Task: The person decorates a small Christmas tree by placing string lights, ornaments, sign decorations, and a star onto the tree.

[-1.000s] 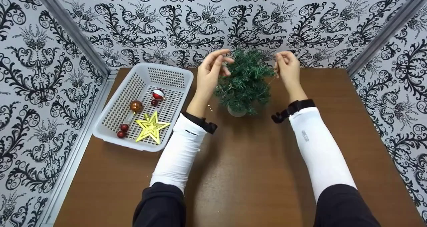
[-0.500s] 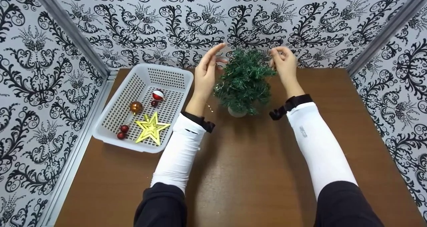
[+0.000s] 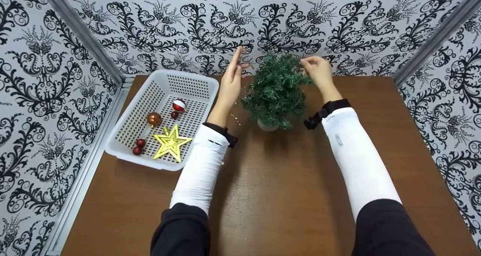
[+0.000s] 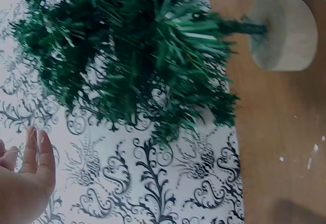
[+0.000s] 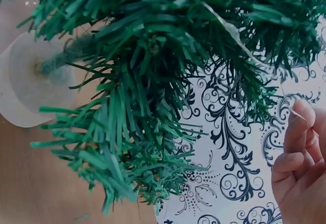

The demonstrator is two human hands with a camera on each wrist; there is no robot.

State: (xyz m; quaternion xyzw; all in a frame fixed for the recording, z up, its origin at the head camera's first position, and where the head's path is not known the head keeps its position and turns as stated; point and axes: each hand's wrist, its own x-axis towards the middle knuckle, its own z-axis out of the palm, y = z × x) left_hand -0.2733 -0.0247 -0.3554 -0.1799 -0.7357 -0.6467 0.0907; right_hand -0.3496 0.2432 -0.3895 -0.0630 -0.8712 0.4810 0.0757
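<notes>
At left, a basket (image 3: 188,83) corrals baubles (image 3: 153,119) and a star (image 3: 171,143), seemingly so the round ones cannot roll away. At upper centre, the left hand (image 3: 230,81) is raised, fingers mostly straight with thin wire (image 5: 234,33) across them, beside the upright tree (image 3: 278,90); just right of it, the right hand (image 3: 319,71) pinches the wire, apparently to control its slack.

A lab-like booth (image 3: 456,98) is suggested: beyond the right grip (image 3: 318,72), scroll-patterned panels (image 3: 233,19) are framed by grey metal posts (image 3: 80,30), and below it a brown tabletop (image 3: 282,196) is walled in by them
</notes>
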